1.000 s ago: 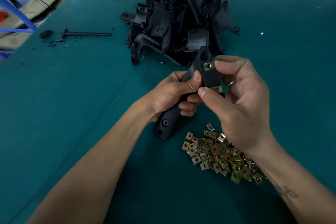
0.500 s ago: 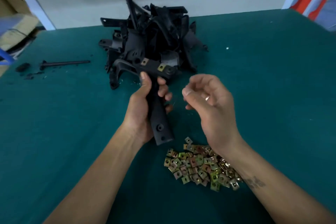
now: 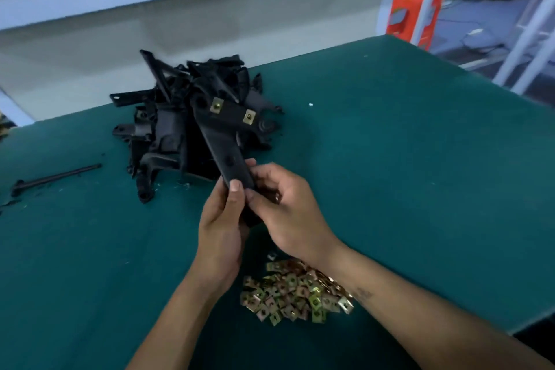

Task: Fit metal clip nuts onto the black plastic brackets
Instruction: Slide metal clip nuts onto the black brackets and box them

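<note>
My left hand (image 3: 220,237) grips the near end of a black bracket (image 3: 223,141), thumb flat on its top face, fingers curled underneath where I cannot see them. My right hand (image 3: 288,213) pinches the same end from the right side, its fingers (image 3: 258,173) bent around the edge; whether it also holds anything small in the palm is hard to make out. The bracket rises from my hands toward the upper left of centre, and its crossbar carries two brass-coloured clip nuts (image 3: 216,105), one just beside the other along the bar.

Behind it, at centre left, lies the pile of black brackets (image 3: 168,129), so dark that single parts blur together. Below my right wrist, at lower centre, sits the heap of loose clip nuts (image 3: 294,291), partly covered by my forearm. A black rod (image 3: 54,179) lies at the left edge among small crumbs.

The green bench (image 3: 405,159) stretches wide and bare to the right, its edge running down the right side of the frame. A white frame (image 3: 528,24) and an orange object (image 3: 414,15) stand beyond, blurred.
</note>
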`<state>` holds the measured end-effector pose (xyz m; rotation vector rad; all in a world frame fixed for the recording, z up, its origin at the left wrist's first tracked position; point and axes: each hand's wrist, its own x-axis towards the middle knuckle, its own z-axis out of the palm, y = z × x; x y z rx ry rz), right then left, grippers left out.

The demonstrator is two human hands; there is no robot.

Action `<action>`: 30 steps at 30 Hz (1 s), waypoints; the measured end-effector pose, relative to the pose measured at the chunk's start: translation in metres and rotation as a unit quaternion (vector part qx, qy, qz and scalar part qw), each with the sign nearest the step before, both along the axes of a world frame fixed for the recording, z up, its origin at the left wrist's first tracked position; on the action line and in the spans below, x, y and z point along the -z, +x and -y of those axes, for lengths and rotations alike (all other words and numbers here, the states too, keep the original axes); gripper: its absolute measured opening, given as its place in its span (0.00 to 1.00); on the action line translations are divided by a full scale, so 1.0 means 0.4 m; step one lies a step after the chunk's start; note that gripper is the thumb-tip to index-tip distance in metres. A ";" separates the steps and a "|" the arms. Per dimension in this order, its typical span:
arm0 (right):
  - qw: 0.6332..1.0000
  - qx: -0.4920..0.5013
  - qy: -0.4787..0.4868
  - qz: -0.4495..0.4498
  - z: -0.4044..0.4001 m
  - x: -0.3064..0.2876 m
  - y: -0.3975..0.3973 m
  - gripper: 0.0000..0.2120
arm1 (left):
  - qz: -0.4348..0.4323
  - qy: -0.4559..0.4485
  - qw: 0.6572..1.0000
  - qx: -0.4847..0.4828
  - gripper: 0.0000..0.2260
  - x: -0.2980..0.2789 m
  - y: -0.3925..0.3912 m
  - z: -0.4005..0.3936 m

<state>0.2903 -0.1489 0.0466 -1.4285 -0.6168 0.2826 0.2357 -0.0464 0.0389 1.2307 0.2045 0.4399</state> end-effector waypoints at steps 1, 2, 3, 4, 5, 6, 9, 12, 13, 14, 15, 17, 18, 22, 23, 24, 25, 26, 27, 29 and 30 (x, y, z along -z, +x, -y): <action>1.000 0.016 -0.001 -0.001 0.006 -0.007 0.001 0.10 | 0.002 0.042 0.999 -0.008 0.15 0.000 -0.001 0.021; 1.000 0.028 0.000 0.001 0.013 -0.011 0.001 0.12 | 0.009 0.073 0.997 -0.021 0.14 -0.004 0.001 0.039; 0.999 0.038 0.005 0.005 0.025 -0.015 -0.002 0.13 | 0.018 0.092 0.995 -0.036 0.14 -0.014 0.008 0.057; 0.999 0.049 0.015 0.012 0.043 -0.022 -0.010 0.15 | 0.028 0.100 0.993 -0.049 0.14 -0.030 0.017 0.079; 0.997 0.062 0.029 0.021 0.067 -0.030 -0.022 0.16 | 0.038 0.110 0.992 -0.056 0.14 -0.049 0.027 0.103; 0.995 0.081 0.042 0.029 0.095 -0.040 -0.032 0.17 | 0.043 0.125 0.989 -0.060 0.13 -0.068 0.037 0.133; 0.978 0.189 0.085 0.015 0.204 -0.056 -0.068 0.18 | 0.029 0.156 0.987 -0.010 0.10 -0.098 0.058 0.259; 0.937 0.302 0.164 -0.068 0.362 -0.026 -0.116 0.20 | 0.009 0.194 0.974 0.119 0.10 -0.087 0.048 0.425; 0.920 0.336 0.175 -0.100 0.421 -0.008 -0.140 0.19 | 0.005 0.228 0.958 0.171 0.10 -0.078 0.034 0.483; 0.902 0.368 0.180 -0.136 0.484 0.013 -0.169 0.17 | -0.005 0.262 0.938 0.226 0.09 -0.064 0.015 0.537; 0.883 0.396 0.184 -0.174 0.545 0.035 -0.201 0.16 | -0.016 0.289 0.916 0.279 0.08 -0.049 -0.009 0.588; 0.852 0.444 0.159 -0.227 0.655 0.079 -0.275 0.14 | -0.022 0.372 0.862 0.345 0.08 -0.007 -0.055 0.673; 0.841 0.466 0.135 -0.241 0.696 0.098 -0.313 0.14 | -0.019 0.425 0.827 0.366 0.09 0.014 -0.076 0.709; 0.797 0.517 0.077 -0.304 0.798 0.195 -0.428 0.19 | -0.097 0.555 0.652 0.507 0.20 0.116 -0.146 0.822; 0.781 0.523 0.058 -0.335 0.812 0.224 -0.447 0.18 | -0.121 0.574 0.608 0.535 0.22 0.141 -0.159 0.841; 0.760 0.531 0.031 -0.374 0.824 0.249 -0.463 0.17 | -0.143 0.578 0.575 0.561 0.22 0.163 -0.166 0.853; 0.740 0.535 0.004 -0.409 0.837 0.281 -0.480 0.15 | -0.160 0.576 0.548 0.585 0.21 0.179 -0.169 0.858; 0.729 0.528 -0.035 -0.435 0.847 0.308 -0.493 0.14 | -0.175 0.567 0.521 0.614 0.18 0.193 -0.168 0.859; 0.726 0.516 -0.058 -0.450 0.852 0.338 -0.507 0.13 | -0.182 0.559 0.489 0.644 0.16 0.210 -0.164 0.857; 0.719 0.507 -0.101 -0.465 0.859 0.380 -0.521 0.12 | -0.174 0.571 0.426 0.679 0.13 0.226 -0.170 0.837; 0.713 0.498 -0.131 -0.476 0.875 0.395 -0.528 0.12 | -0.163 0.586 0.389 0.692 0.11 0.231 -0.173 0.834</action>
